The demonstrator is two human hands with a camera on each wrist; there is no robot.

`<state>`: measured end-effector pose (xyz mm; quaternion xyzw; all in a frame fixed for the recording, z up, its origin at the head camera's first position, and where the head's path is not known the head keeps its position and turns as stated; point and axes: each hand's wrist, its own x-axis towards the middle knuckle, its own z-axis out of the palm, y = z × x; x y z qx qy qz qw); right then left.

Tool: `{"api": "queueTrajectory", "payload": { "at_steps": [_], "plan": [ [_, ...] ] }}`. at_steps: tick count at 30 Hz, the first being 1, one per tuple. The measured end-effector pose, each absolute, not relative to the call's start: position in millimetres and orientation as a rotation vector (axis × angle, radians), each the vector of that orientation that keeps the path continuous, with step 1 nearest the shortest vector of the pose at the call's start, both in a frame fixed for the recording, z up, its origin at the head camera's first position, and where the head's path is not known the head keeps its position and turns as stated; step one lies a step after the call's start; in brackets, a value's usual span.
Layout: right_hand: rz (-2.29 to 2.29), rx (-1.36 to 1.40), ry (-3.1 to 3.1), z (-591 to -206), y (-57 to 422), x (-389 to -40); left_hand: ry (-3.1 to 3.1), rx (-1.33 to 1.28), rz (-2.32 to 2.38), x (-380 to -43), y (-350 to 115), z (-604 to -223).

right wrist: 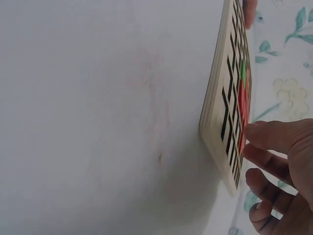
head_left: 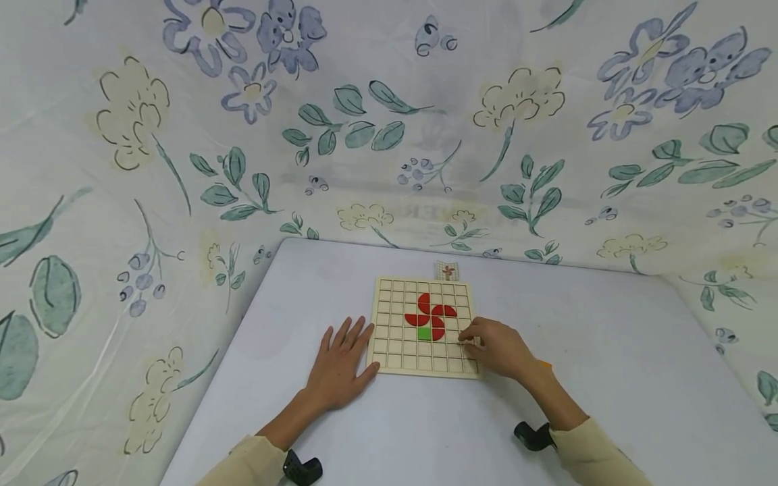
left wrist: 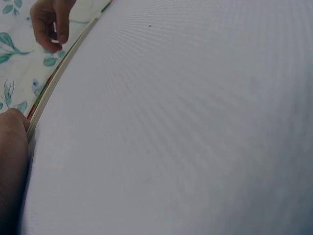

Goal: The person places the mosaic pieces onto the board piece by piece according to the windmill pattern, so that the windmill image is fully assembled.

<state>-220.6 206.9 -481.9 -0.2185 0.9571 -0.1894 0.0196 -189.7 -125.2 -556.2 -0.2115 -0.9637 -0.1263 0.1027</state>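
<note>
A square wooden grid board [head_left: 395, 364] lies on the white table. Four red petal-shaped pieces [head_left: 437, 329] form a pinwheel on it, with a green square piece [head_left: 424, 333] just below left of the centre. My left hand [head_left: 340, 368] rests on the table with fingers spread, its thumb and fingertips against the board's left edge. Over the board's right side, my right hand [head_left: 501, 347] has its fingers bent and thumb near the index finger. In the right wrist view, no piece shows between the right thumb [right wrist: 271, 134] and fingers.
Behind the board's top edge lies a small card [head_left: 447, 271] picturing a red pinwheel on a grid. An orange thing [head_left: 545, 365] is mostly hidden by my right wrist. Flower-printed cloth [head_left: 365, 182] stands behind the table.
</note>
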Motion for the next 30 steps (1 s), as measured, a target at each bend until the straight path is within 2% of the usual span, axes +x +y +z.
{"api": "queueTrajectory", "payload": {
  "at_steps": [13,30],
  "plan": [
    [-0.536,-0.508,3.090,-485,276,-194,-2.853,-0.625,-0.325,-189,-126,-555],
    [-0.501,-0.324,3.108,-490,332,-167,-2.850,-0.616,-0.320,-189,-126,-555]
  ]
}}
